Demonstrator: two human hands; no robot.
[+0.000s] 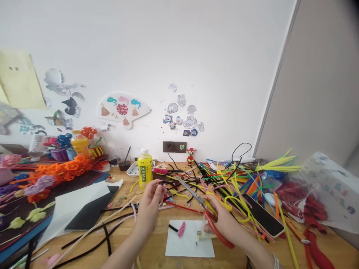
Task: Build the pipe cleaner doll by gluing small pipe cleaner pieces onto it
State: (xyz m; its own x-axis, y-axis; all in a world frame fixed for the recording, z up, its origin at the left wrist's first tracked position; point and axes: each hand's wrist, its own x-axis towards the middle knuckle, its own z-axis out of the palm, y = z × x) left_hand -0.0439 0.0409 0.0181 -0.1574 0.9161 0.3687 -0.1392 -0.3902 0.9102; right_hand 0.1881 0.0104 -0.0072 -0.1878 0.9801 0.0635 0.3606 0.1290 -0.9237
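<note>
My left hand (153,200) is raised over the middle of the table, thumb and fingers pinched together. A tiny dark and reddish piece shows at its fingertips, too small to name. My right hand (223,218) holds scissors (193,190) with red handles, blades apart and pointing up and left toward the left hand. Between the hands runs a red pipe cleaner (182,206); whether the left hand touches it I cannot tell. Below lies a white sheet of paper (175,248) bearing a pink fuzzy piece (181,229) with a black stem. A pale translucent object (206,235) is under the right hand.
A yellow drink bottle (144,170) stands behind my left hand. Loose pipe cleaners (238,201) spread on the right around a black phone (263,216). Orange fuzzy flowers (70,172) and a black tablet-like slab (92,211) lie left. A plastic bag (331,194) sits far right.
</note>
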